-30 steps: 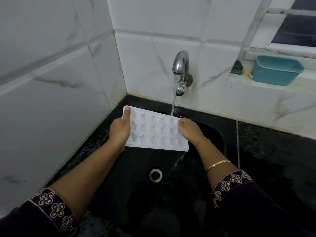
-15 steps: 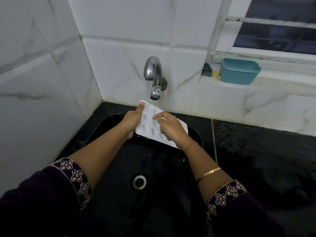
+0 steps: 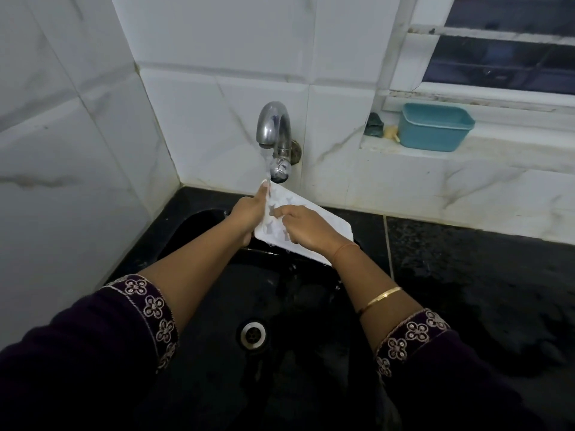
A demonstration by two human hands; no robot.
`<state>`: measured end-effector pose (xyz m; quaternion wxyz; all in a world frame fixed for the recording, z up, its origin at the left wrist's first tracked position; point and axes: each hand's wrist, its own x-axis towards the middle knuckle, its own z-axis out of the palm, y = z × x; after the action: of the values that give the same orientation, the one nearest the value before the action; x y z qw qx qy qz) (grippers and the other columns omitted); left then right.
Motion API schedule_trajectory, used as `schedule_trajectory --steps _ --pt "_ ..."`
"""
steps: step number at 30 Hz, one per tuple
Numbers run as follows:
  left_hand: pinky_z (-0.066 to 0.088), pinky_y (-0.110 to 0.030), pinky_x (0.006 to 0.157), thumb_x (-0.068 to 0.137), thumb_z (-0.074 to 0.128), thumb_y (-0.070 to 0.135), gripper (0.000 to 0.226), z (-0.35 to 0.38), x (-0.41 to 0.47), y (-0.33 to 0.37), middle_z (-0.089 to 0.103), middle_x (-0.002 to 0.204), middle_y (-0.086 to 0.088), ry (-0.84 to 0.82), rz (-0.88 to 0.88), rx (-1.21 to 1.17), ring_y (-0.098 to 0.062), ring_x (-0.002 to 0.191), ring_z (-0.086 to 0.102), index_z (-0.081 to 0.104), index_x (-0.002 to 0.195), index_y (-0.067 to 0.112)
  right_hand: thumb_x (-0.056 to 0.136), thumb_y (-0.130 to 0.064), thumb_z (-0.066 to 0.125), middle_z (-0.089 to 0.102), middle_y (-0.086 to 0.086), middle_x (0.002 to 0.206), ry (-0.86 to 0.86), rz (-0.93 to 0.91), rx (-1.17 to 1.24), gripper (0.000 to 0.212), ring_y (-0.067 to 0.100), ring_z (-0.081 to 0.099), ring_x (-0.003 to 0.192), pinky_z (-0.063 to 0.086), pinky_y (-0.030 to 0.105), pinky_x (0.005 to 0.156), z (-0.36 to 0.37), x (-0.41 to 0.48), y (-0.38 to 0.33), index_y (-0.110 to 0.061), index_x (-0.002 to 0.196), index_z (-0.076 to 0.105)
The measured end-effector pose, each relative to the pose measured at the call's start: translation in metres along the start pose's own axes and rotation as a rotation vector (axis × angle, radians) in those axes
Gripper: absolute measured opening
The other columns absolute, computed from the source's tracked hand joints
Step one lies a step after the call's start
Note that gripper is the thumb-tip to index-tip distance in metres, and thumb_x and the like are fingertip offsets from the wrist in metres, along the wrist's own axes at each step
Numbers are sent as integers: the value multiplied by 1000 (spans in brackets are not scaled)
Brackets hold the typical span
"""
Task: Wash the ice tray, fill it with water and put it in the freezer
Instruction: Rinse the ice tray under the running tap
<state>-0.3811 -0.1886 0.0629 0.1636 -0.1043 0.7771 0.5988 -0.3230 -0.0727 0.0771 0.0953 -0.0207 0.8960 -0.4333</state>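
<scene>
The white ice tray (image 3: 323,227) with star-shaped cells is held tilted over the black sink (image 3: 199,231), its upper left corner under the running water from the chrome tap (image 3: 275,132). My left hand (image 3: 249,213) grips the tray's left edge, thumb up along the rim. My right hand (image 3: 306,227) lies on the tray's face with curled fingers pressing into the cells. Water drips from the tray's lower edge into the basin.
The sink drain (image 3: 253,334) sits below my arms. Black wet countertop (image 3: 473,275) extends to the right. A teal plastic tub (image 3: 435,127) and a small dark object stand on the window ledge. White marble tiles close in the left and back.
The tray went from lying flat under the tap to tilted up on its left edge. My right hand moved from the tray's right edge onto its cells.
</scene>
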Motion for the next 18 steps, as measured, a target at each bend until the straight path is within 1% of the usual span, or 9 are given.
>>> schedule_trajectory --steps 2,4,6,7,10,12,14,16,18 --pt "49 -37 96 93 35 62 71 0 0 -3 62 117 -11 9 1 11 -26 107 61 53 127 2 99 -24 29 65 6 111 4 -15 -129 39 19 56 86 44 34 87 5 7 -3 -17 121 60" --pt "49 -37 96 93 36 60 69 -1 0 -4 61 121 -11 32 15 3 -27 108 60 54 126 2 98 -19 29 58 4 130 -22 -8 -138 41 18 56 94 45 27 90 8 9 -7 -16 130 54" --pt "52 -33 85 94 37 58 64 -5 2 -4 65 112 -11 50 9 -29 -25 99 63 58 120 3 96 -10 28 62 -5 116 -80 12 -71 46 5 54 81 43 8 70 6 6 -9 -16 137 46" --pt "53 -32 81 94 37 58 64 -7 2 -4 66 107 -10 56 2 -41 -24 94 64 59 118 2 95 -10 28 63 -10 102 -96 16 -74 47 2 52 77 40 7 66 4 3 -9 -17 138 46" --pt "52 -34 88 93 36 60 68 -6 1 -7 64 110 -7 50 -6 -14 -24 100 63 56 123 2 99 -21 27 63 2 121 -49 -18 -183 42 21 59 106 43 30 93 6 8 -8 -19 131 53" --pt "50 -34 89 94 35 60 69 -3 0 -9 62 113 -6 54 8 -8 -23 100 61 55 124 2 100 -22 27 59 5 129 -24 -28 -190 41 24 59 106 43 33 96 11 9 -10 -17 131 53" --pt "51 -31 82 94 36 58 66 -5 0 -8 61 105 -6 81 14 -16 -22 94 60 56 122 1 99 -16 26 64 -6 111 -71 -24 -89 43 11 58 81 46 14 78 10 6 -7 -18 137 46" --pt "51 -34 86 94 36 59 67 -9 2 -7 64 109 -9 91 15 -18 -24 97 63 58 119 1 98 -12 26 49 -21 77 -107 3 -44 46 -2 49 57 36 3 52 5 1 -3 -21 138 45" --pt "51 -37 91 93 35 60 68 -10 3 -9 65 114 -13 88 15 -1 -26 101 64 59 118 1 98 -16 25 58 -21 90 -98 -11 -77 45 -4 56 79 41 7 71 4 1 0 -24 136 48"
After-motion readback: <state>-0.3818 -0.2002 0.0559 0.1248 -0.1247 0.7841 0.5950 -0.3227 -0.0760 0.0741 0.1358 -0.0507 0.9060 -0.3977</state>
